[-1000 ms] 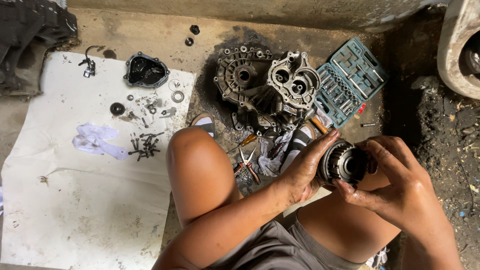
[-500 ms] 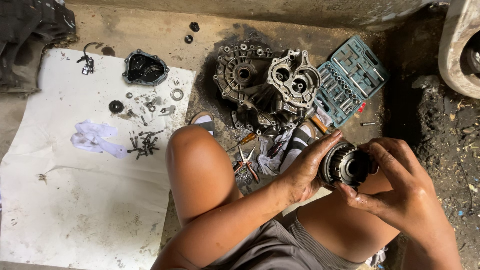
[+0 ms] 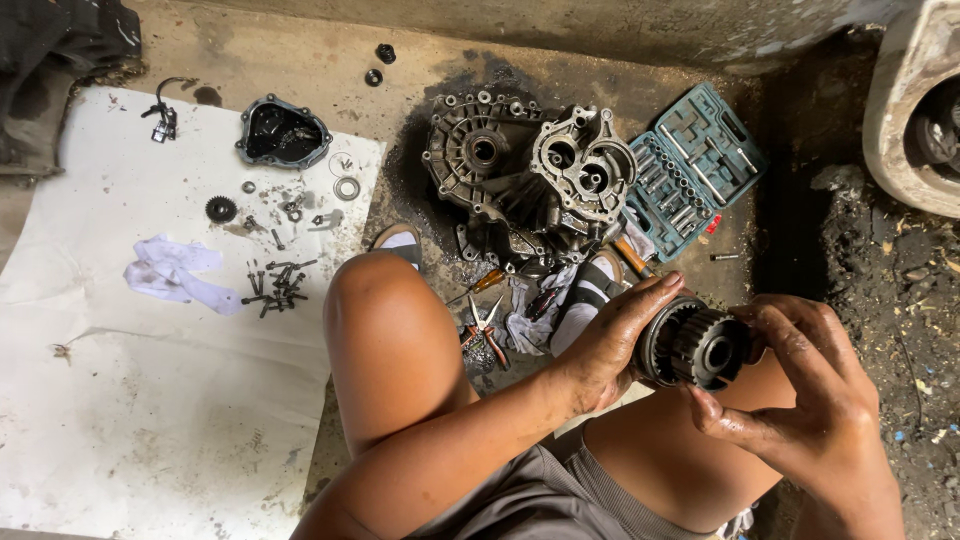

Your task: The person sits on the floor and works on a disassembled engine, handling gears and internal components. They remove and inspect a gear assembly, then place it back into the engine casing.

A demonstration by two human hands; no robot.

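Crouching over an oil-stained concrete floor (image 3: 300, 60), a person cradles a dark, toothed metal gear hub (image 3: 697, 348) between both greasy hands, above the right knee. The left hand (image 3: 612, 340) reaches across the body, forearm stretched over the thigh, and wraps around the hub's near end, fingers curled along its ridged rim. The right hand (image 3: 800, 390) cups the far side, thumb below and fingers arched over the open bore, so each hand is closed around the part.

Just beyond the knees lies a split aluminium gearbox casing (image 3: 530, 185), rough-cast, grimy and ringed with bolt holes. Beside it sits an open teal socket set (image 3: 692, 165) with rows of bright steel sockets. Red-handled pliers (image 3: 487, 330) and a crumpled, soiled rag (image 3: 530, 315) lie between the feet, near the sandals.

To the left, a white sheet (image 3: 150, 400) carries a black oily cover plate (image 3: 283, 132), a small dark cog (image 3: 220, 209), a washer (image 3: 347, 188), a heap of dark bolts (image 3: 277, 285) and a wadded pale cloth (image 3: 178, 272).
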